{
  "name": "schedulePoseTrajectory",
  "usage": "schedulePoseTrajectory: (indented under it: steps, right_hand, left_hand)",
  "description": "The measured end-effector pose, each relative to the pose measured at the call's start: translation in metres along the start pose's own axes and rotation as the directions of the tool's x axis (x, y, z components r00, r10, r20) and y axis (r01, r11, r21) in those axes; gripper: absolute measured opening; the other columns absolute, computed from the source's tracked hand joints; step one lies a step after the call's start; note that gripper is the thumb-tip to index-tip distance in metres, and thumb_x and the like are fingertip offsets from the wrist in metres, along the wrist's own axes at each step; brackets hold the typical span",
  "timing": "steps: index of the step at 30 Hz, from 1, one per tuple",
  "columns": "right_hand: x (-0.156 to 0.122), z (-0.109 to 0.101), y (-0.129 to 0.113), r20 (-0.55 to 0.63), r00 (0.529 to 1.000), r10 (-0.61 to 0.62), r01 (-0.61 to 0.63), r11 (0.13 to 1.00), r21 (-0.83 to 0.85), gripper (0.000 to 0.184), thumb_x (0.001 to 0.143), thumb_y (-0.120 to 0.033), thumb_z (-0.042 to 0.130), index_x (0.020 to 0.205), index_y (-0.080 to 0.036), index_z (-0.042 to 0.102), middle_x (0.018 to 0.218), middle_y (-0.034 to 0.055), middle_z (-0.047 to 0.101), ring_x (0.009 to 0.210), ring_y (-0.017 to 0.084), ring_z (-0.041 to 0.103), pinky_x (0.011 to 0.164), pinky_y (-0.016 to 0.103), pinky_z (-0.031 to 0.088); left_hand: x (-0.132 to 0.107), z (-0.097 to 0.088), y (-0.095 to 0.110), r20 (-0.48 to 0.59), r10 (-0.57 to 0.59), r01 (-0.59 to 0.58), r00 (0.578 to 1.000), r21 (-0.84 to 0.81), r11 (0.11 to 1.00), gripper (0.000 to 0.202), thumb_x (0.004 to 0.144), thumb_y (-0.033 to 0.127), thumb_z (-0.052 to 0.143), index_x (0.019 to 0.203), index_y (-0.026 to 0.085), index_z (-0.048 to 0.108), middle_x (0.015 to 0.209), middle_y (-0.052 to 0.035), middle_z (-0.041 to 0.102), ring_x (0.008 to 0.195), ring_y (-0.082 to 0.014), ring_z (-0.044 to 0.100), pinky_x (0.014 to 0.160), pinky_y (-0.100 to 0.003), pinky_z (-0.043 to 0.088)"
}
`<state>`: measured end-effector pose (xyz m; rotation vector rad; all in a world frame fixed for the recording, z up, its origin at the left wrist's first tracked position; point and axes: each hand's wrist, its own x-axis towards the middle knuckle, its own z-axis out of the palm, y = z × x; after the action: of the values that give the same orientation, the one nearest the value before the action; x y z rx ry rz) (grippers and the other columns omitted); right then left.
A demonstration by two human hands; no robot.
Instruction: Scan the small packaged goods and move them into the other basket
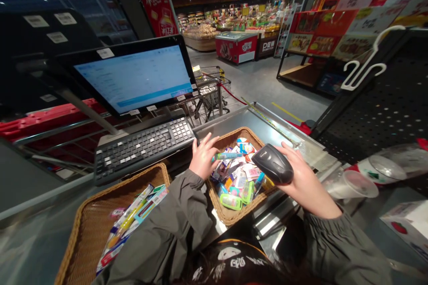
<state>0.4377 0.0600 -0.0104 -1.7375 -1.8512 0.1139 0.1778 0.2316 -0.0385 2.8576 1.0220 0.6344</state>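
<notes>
Head view: left hand (202,159) pinches a slim green item (230,156), right hand (301,178) grips a black scanner (272,164).

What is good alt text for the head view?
A person's right hand holds a black scanner over a wicker basket of packaged goods, while the left hand holds a slim green-blue item. A monitor, keyboard and second basket are at left.

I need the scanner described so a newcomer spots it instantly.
Start at the lit monitor, then find the wicker basket right of the keyboard. At its right side, the right hand holds the scanner: black, smooth and rounded, unlike the colourful packets inside.
</notes>
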Motion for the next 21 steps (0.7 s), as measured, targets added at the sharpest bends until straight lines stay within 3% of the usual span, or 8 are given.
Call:
schedulePoseTrajectory:
  steps: [6, 11, 21]
  right_hand:
    - [0.003, 0.004, -0.018, 0.001, 0.996, -0.086, 0.086, 0.996, -0.008, 0.051, 0.082, -0.030, 0.058, 0.131, -0.023, 0.048, 0.142, 0.0132, 0.048, 0.143, 0.037, 0.030, 0.115, 0.064, 0.021]
    - [0.006, 0.010, -0.042, 0.031, 0.985, -0.171, 0.171, 0.985, 0.005, 0.056, 0.081, -0.027, 0.058, 0.136, -0.024, 0.045, 0.146, 0.0118, 0.045, 0.145, 0.037, 0.026, 0.114, 0.066, 0.022]
    - [0.008, 0.024, -0.101, 0.073, 0.941, -0.331, 0.329, 0.944, 0.037, 0.051, 0.083, -0.023, 0.055, 0.134, -0.021, 0.047, 0.148, 0.0137, 0.042, 0.146, 0.035, 0.024, 0.115, 0.064, 0.023]
  left_hand:
    - [-0.029, -0.037, 0.000, -0.166, -0.008, 0.000, 0.986, -0.045, 0.999, 0.016, 0.088, 0.032, 0.059, 0.097, 0.022, 0.066, 0.145, -0.0120, 0.049, 0.146, -0.0330, 0.025, 0.114, -0.066, 0.009]
    - [-0.054, -0.064, -0.002, -0.294, -0.022, 0.019, 0.956, -0.013, 1.000, 0.017, 0.090, 0.034, 0.058, 0.100, 0.024, 0.067, 0.143, -0.0109, 0.052, 0.145, -0.0301, 0.028, 0.116, -0.063, 0.006]
    - [-0.104, -0.101, -0.017, -0.359, -0.155, 0.170, 0.920, 0.012, 0.985, 0.022, 0.089, 0.040, 0.058, 0.099, 0.024, 0.069, 0.143, -0.0100, 0.052, 0.143, -0.0301, 0.033, 0.117, -0.060, 0.007]
